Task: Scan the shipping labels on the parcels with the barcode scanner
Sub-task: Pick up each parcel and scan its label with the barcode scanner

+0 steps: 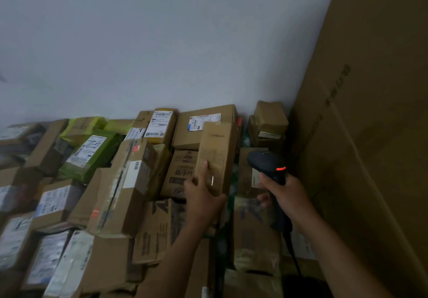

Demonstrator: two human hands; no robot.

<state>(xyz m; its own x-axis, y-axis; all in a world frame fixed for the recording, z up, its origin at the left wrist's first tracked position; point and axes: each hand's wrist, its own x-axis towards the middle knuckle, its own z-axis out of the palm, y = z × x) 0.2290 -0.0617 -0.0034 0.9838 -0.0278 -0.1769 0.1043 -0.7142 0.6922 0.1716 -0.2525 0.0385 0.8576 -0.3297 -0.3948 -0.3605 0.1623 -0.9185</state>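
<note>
My left hand (201, 197) grips the lower end of a narrow brown cardboard parcel (216, 154) and holds it tilted up above the pile, index finger stretched along its face. No label shows on the face turned to me. My right hand (283, 194) holds a black barcode scanner (268, 162) by its handle, just right of that parcel, with a red light lit on its back and its cable hanging down. Its head points away from me toward the pile. Labelled parcels lie behind, among them a box with a white label (159, 125) and a larger box (203, 121).
A dense pile of cardboard boxes and green plastic mailers (92, 152) fills the floor up to a pale wall (162, 43). A very large brown carton (370, 112) stands along the right side. Taped boxes (122, 186) lie at the left of my left hand.
</note>
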